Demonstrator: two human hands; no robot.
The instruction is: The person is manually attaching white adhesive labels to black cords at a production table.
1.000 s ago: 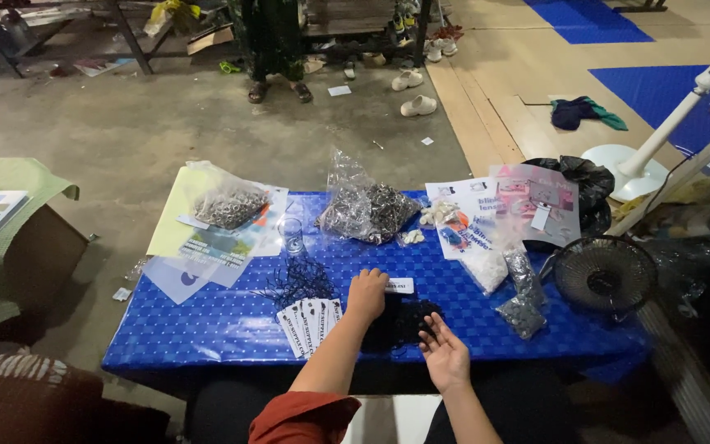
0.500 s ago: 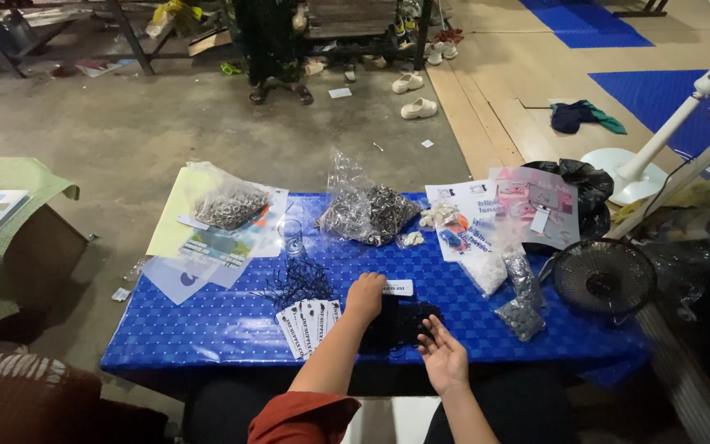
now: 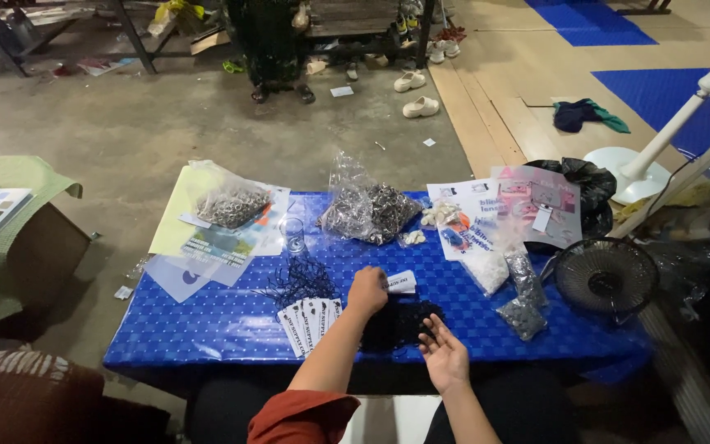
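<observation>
White tag cards (image 3: 309, 319) fan out just left of the left hand (image 3: 367, 290), which curls and pinches a white label (image 3: 402, 282), its long axis running rightward. A dark pile (image 3: 396, 322) lies between the hands; the right hand (image 3: 444, 355) rests spread, palm up.

The left hand (image 3: 367, 290) and right hand (image 3: 444, 354) are bare; behind the left forearm sits a rust-red sleeve (image 3: 301, 418), possibly rolled up.

White tag (image 3: 401, 283) flat beside dark mesh heap (image 3: 396, 325) on blue table (image 3: 207, 329)
</observation>
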